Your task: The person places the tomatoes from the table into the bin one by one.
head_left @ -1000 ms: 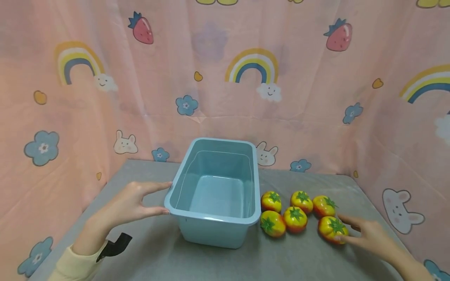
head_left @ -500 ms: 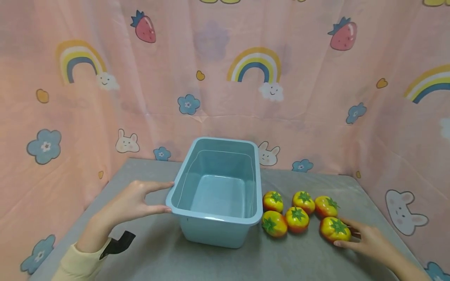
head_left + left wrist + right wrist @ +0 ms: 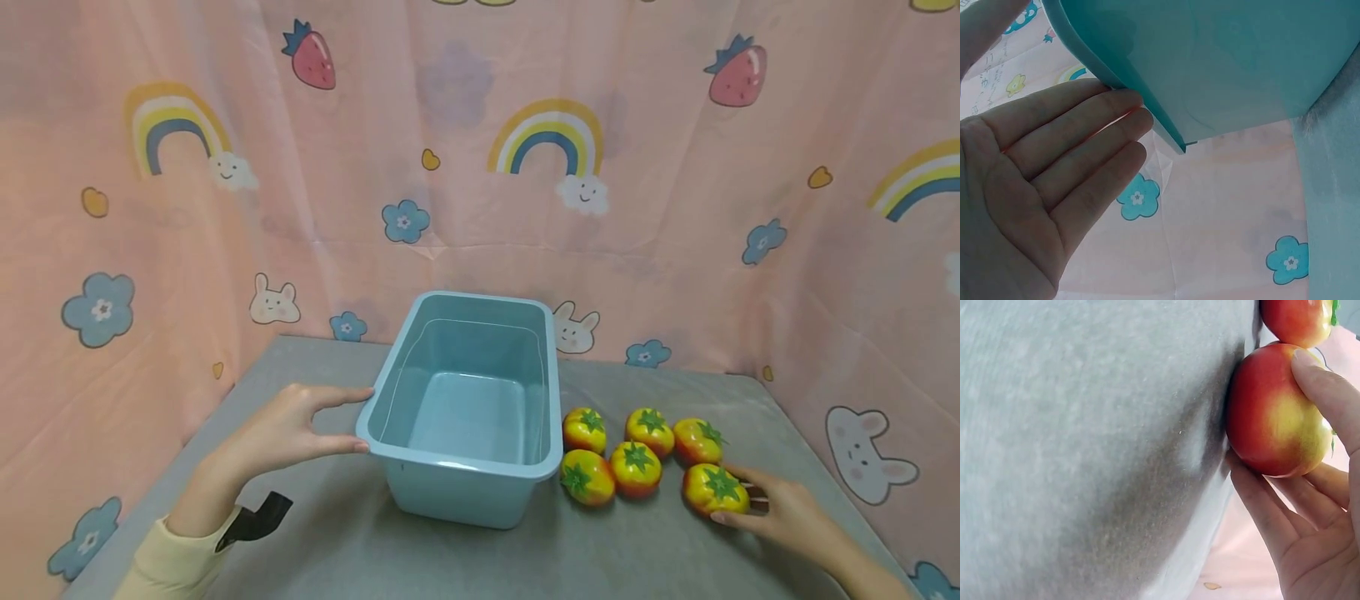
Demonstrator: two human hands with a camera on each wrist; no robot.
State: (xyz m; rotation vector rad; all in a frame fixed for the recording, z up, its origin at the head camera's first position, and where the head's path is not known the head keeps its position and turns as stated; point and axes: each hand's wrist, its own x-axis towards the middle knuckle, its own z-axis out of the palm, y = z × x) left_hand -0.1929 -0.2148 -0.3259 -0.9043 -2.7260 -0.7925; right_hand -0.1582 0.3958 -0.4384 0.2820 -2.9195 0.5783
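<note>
A light blue plastic bin [image 3: 459,497] stands on the grey table. My left hand [image 3: 279,435] is at its left rim, thumb and fingers spread apart with their tips right at the edge. In the left wrist view, the straight fingers [image 3: 1088,147] lie against the rim of the bin [image 3: 1229,75]. My right hand [image 3: 795,518] grips the nearest right-hand tomato [image 3: 705,492], yellow and red with a green star-shaped leaf. The right wrist view has the thumb on one side of this tomato [image 3: 1272,419] and fingers on the other, close to the tabletop.
Several similar tomatoes [image 3: 634,472] cluster between the bin and my right hand, the leftmost ones close beside the bin. A pink patterned curtain [image 3: 480,242] surrounds the back and sides of the grey tabletop [image 3: 600,550]. A black strap end [image 3: 258,518] sticks out at my left wrist.
My right thumb has shifted down along the near side of the tomato, and the hand has settled round it. The left hand keeps its place at the bin rim. The head view has shifted slightly.
</note>
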